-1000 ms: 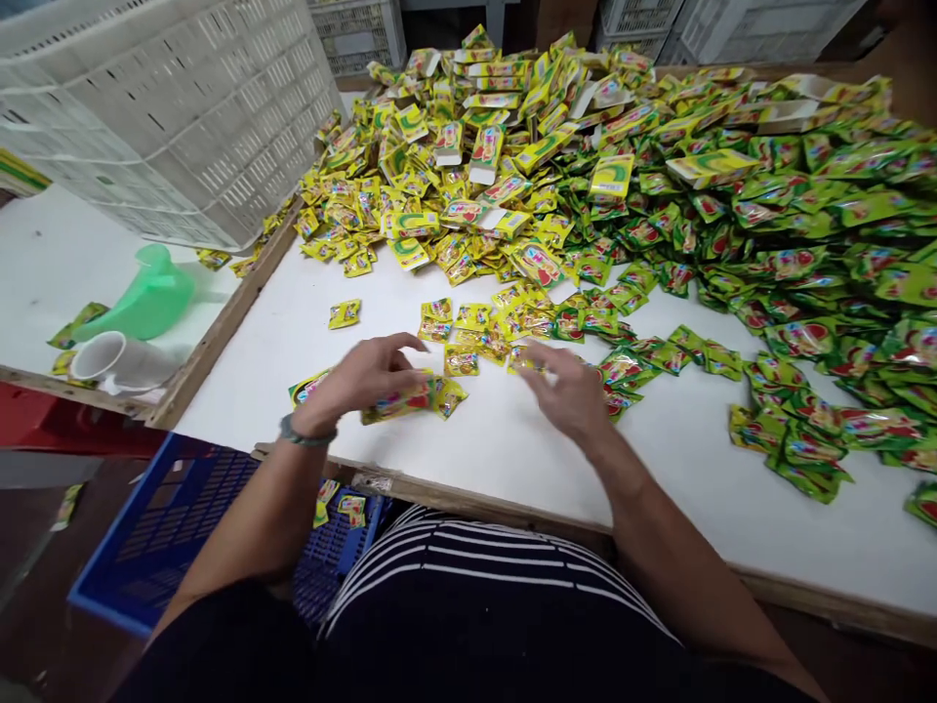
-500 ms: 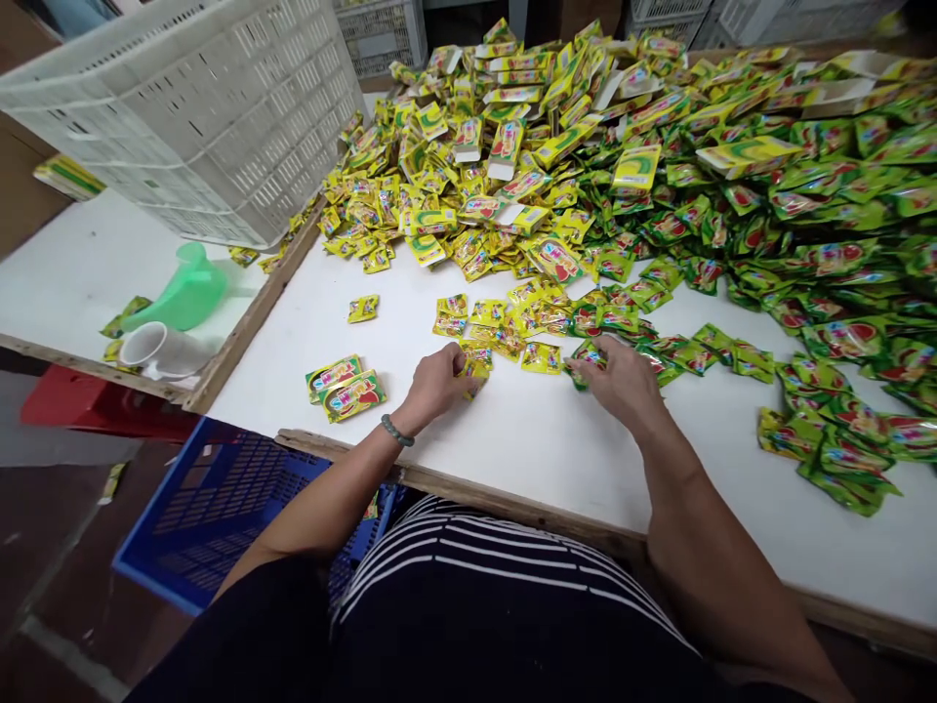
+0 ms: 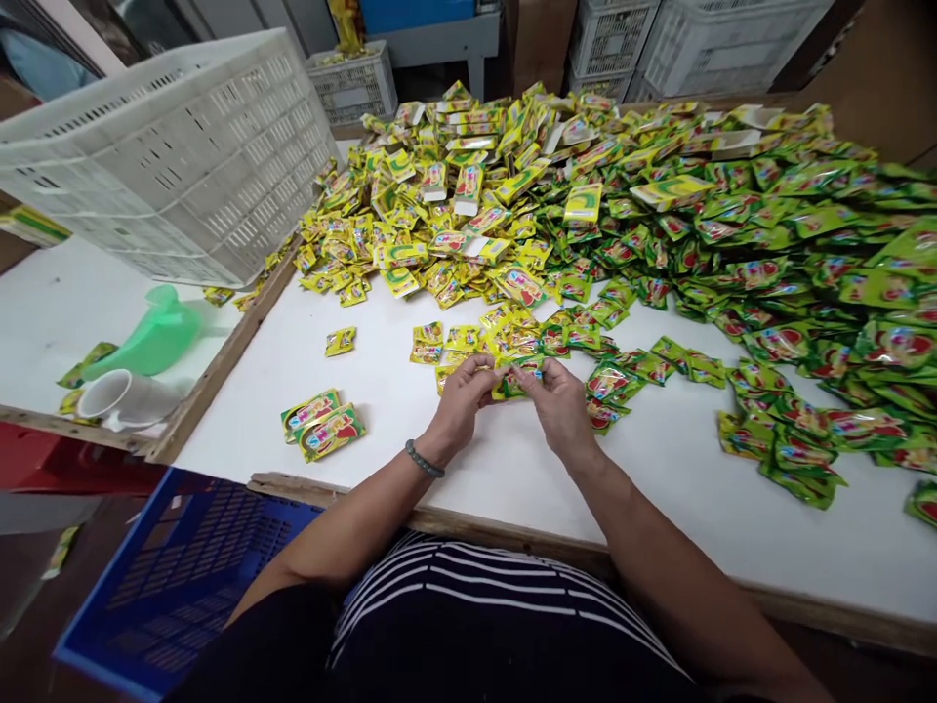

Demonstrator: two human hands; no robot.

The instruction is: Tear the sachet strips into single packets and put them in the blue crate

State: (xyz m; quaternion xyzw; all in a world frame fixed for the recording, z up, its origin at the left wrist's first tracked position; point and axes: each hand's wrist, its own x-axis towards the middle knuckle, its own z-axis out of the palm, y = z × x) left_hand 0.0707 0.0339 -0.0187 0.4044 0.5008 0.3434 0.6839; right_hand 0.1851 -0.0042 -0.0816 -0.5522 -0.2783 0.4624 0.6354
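Note:
Close together above the white table [image 3: 468, 464], my left hand [image 3: 467, 395] and my right hand [image 3: 560, 410] both pinch a green and yellow candy packet [image 3: 518, 379] between thumbs and fingers. Anything lying behind the packet is hidden. Yellow sachets [image 3: 463, 339] lie just beyond my left hand. To the right of my right hand are loose green packets [image 3: 615, 379] with a red fruit print. Two small printed boxes [image 3: 331, 433], one partly over the other, rest left of my left hand.
A large heap of yellow sachets, small boxes and green packets [image 3: 768, 264] covers the back and right. At left are a white crate [image 3: 183, 166], a green scoop [image 3: 157, 337] and a white cup [image 3: 124, 398]. A blue crate [image 3: 183, 566] sits below the wooden table edge [image 3: 505, 532].
My hands have come together from apart. The right hand moved left with a green packet, which both hands now hold. The view has shifted slightly.

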